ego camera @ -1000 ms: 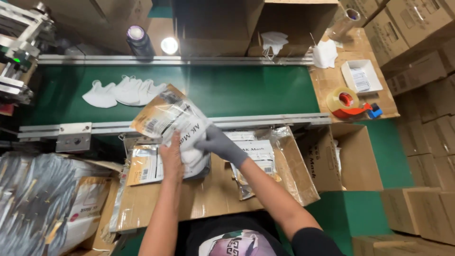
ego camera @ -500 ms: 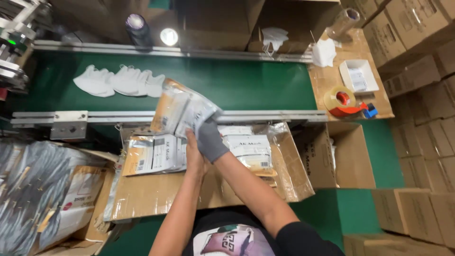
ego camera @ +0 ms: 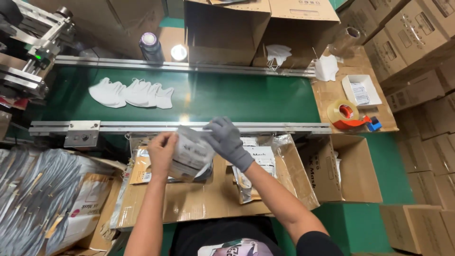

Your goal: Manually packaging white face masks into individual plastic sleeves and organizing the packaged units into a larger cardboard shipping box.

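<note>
Head view, looking straight down: both hands meet over the near edge of a green conveyor belt [ego camera: 246, 97], and between them is a silver-and-white printed pouch [ego camera: 192, 154]. The bare left hand [ego camera: 162, 152] grips the pouch's left edge, fingers curled round it and thumb on the front. The right hand [ego camera: 227, 141], in a grey glove, pinches the pouch's upper right corner, its fingers closed on the top rim. The pouch is tilted, its top end towards the metal rail [ego camera: 180, 127] of the belt and its lower end hanging over an open flat cardboard box [ego camera: 189, 201] in front of the person. Whether the pouch's mouth is open I cannot tell.

Inside that box, just right of the held pouch and under the right forearm, lie more pouches of the same kind [ego camera: 258, 163] in a clear plastic wrap. Further left, a heap of silver pouches [ego camera: 33, 199] fills another carton.

On the belt, well apart from the hands, three white masks [ego camera: 130, 93] lie in an overlapping row near the left end. Beyond the belt stand large brown cartons [ego camera: 227, 31], with another white mask [ego camera: 277, 53] at their foot. To the right, on a cardboard surface, sit a roll of tape in a red dispenser [ego camera: 346, 114] and a small white tray [ego camera: 361, 91]. An open empty-looking carton [ego camera: 348, 168] stands right of the person's box.
</note>
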